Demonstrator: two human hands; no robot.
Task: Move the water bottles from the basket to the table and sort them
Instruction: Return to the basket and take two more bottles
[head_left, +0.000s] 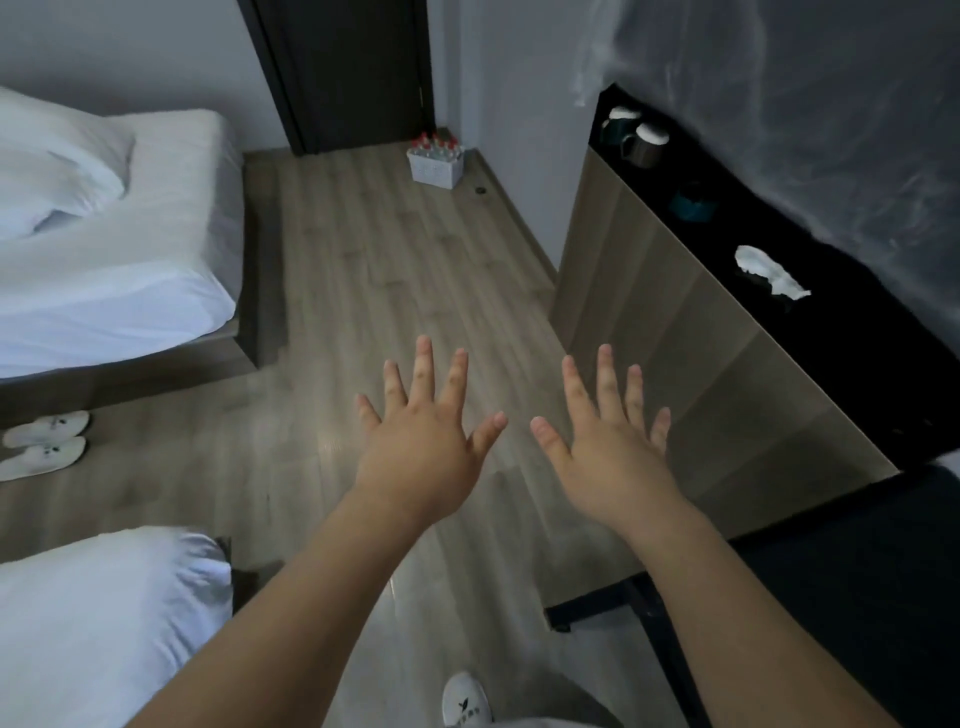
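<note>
Both arms reach out over the wooden floor (363, 270), palms down. The left hand (423, 441) and the right hand (610, 452) are spread wide, fingers splayed, holding nothing and touching nothing, with a narrow gap between the two thumbs.

The white basket (435, 167) stands on the floor in the far corner, well apart from both hands, just beside the dark door (353, 73) and close to the wall. The water bottles (436, 145), clear with red caps, stand upright inside it, their tops above its rim.

Between the hands and the basket the floor runs as an open lane. To the left of that lane from the basket lies the edge of a white bed (119, 249); to the right runs the long front edge of the worktop (691, 353), its dark top carrying cups (636, 137) at the end nearest the basket and a crumpled white tissue (771, 273) further along. A second bed (104, 623) sits nearer, well away from the basket, and white slippers (44, 444) lie by the first bed's foot.
</note>
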